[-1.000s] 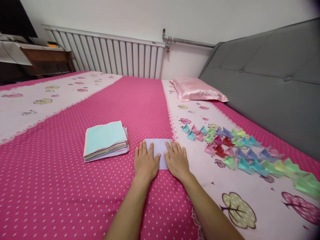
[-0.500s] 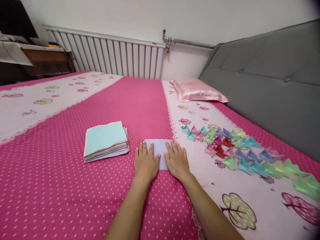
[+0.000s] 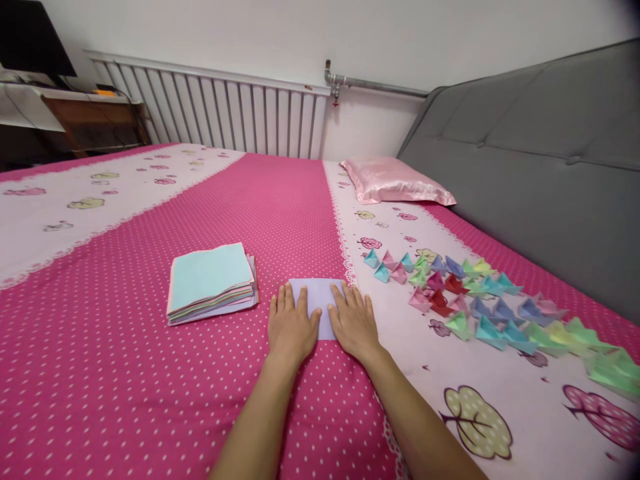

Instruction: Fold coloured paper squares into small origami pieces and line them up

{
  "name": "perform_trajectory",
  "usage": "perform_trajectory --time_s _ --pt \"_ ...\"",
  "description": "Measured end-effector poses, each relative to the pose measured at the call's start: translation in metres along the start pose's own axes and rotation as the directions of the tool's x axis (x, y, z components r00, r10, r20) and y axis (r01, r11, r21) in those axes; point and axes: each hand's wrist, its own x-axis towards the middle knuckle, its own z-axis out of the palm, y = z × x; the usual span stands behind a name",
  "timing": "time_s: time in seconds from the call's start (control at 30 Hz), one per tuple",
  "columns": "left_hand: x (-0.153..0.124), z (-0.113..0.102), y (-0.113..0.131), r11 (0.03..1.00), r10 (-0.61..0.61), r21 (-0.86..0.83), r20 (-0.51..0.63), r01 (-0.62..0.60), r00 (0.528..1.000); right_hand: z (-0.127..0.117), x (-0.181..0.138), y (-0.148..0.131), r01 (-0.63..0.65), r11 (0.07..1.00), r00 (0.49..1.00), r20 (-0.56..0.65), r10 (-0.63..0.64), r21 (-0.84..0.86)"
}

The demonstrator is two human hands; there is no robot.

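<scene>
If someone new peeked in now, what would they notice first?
Probably the crowd of colourful paper boats on the bedspread at right. Next come the left hand and right hand, flat on a lilac sheet in the middle. A light-blue-topped paper stack lies to their left.

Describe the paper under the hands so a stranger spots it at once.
On the pink bedspread, find the left hand and right hand, side by side. Under both lies the paper: a flat lilac piece, unlike the stack to its left and the folded boats to its right.
</scene>
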Motion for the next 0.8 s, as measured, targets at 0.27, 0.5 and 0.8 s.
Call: perform_trajectory --time_s 0.27,0.5,0.8 --pt "0.0004 0.0013 -0.0005 1.0 -0.003 -0.003 0.001 0.003 1.0 0.0018 0.001 0.0004 -0.004 1.0 1.0 0.009 0.004 -0.008" --pt "0.0 -0.0002 0.0 1.0 -0.001 -0.008 0.005 0.001 1.0 0.0014 0.0003 0.001 0.003 1.0 1.0 -0.004 -0.003 0.0" --pt "0.0008 0.001 -0.0007 1.0 -0.005 -0.009 0.011 0.005 1.0 -0.0001 0.0002 0.0 -0.002 1.0 1.0 0.012 0.002 -0.008"
